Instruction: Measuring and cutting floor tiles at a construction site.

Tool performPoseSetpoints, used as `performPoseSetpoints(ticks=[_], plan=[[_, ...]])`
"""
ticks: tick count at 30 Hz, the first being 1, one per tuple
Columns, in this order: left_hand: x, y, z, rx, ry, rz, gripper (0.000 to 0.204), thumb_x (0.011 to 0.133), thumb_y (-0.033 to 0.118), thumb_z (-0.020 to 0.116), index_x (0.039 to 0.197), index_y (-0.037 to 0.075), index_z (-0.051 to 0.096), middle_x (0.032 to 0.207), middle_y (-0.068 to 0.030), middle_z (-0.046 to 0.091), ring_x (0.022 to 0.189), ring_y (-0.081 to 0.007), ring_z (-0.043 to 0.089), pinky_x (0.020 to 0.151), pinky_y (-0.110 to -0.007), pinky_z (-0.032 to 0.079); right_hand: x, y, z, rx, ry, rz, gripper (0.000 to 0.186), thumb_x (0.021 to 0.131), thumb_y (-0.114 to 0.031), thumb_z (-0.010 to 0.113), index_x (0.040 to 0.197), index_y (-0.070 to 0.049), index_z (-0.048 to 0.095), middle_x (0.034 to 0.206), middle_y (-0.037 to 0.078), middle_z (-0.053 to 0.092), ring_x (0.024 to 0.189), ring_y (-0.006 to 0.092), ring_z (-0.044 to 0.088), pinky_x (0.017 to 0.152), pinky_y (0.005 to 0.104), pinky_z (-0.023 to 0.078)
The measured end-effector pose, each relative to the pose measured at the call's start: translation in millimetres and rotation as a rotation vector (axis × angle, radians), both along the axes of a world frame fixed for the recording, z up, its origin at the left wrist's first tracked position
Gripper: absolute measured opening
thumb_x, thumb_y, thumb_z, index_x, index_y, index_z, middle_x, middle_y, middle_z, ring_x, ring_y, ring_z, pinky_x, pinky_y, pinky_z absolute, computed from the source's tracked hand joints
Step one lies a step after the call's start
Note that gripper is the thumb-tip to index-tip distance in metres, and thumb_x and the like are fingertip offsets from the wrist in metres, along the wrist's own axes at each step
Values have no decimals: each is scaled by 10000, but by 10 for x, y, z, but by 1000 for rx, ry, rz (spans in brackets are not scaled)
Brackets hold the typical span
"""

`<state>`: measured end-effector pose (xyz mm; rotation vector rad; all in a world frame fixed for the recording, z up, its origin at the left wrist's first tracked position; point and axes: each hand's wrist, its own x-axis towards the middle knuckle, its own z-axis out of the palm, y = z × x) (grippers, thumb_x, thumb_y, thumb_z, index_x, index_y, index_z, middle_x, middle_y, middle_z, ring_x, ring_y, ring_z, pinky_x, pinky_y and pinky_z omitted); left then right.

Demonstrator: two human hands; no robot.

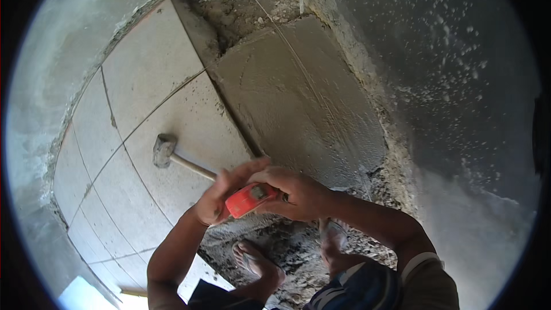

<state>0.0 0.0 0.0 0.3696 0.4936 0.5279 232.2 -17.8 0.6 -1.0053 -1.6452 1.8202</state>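
My right hand (293, 192) is closed around the right side of a small red boxy tool that looks like a tape measure (247, 200), with a grey patch on top. My left hand (221, 195) wraps the tool's left side, its fingers bent and slightly blurred near the right fingertips. Both hands are close together in front of me. Just beyond the left hand, a mallet (192, 166) with a dark, mortar-stained head lies on the pale tiles (183, 115). The left hand hides the end of its wooden handle.
Smoothed wet mortar (298, 92) lies right of the tiles, with a taut string (287, 46) across it. Rubble (247, 6) fills the far end. A grey wall (430, 51) stands at the right. My sandalled feet are on rough, lumpy mortar (287, 252).
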Motion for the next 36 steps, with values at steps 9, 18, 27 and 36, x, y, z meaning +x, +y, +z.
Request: performPoseSetpoints(ticks=[9, 18, 27, 36], plan=[[-74, 335, 101, 433, 753, -220, 812, 817, 145, 777, 1513, 121, 361, 1176, -92, 604, 1101, -197, 607, 911, -321, 507, -3, 629, -451, -63, -57, 113, 392, 893, -190, 732, 1231, -31, 616, 995, 89, 666, 791, 149, 630, 699, 312, 531], [-1367, 641, 41, 461, 1239, -217, 201, 823, 208, 711, 979, 82, 688, 799, 25, 621, 724, -93, 546, 679, -259, 456, 1352, 1683, -1092, -554, 714, -730, 167, 877, -32, 644, 1044, -37, 629, 767, -15, 548, 629, 88, 525, 543, 249, 463], [-1641, 897, -185, 553, 1398, 16, 197, 932, 213, 632, 893, 35, 705, 715, 17, 622, 630, -74, 522, 585, -249, 426, 996, 2059, -1222, -598, 741, -942, 126, 975, -189, 642, 892, -122, 573, 719, -46, 513, 616, 72, 491, 575, 226, 444], [-1529, 1741, -441, 648, 1639, -117, 277, 892, 259, 657, 830, -6, 710, 692, -61, 651, 600, -144, 565, 593, -314, 457, 704, 2667, -1512, -496, 302, -1048, 154, 961, -216, 639, 840, -139, 582, 691, -27, 557, 519, 77, 475, 447, 244, 408]])
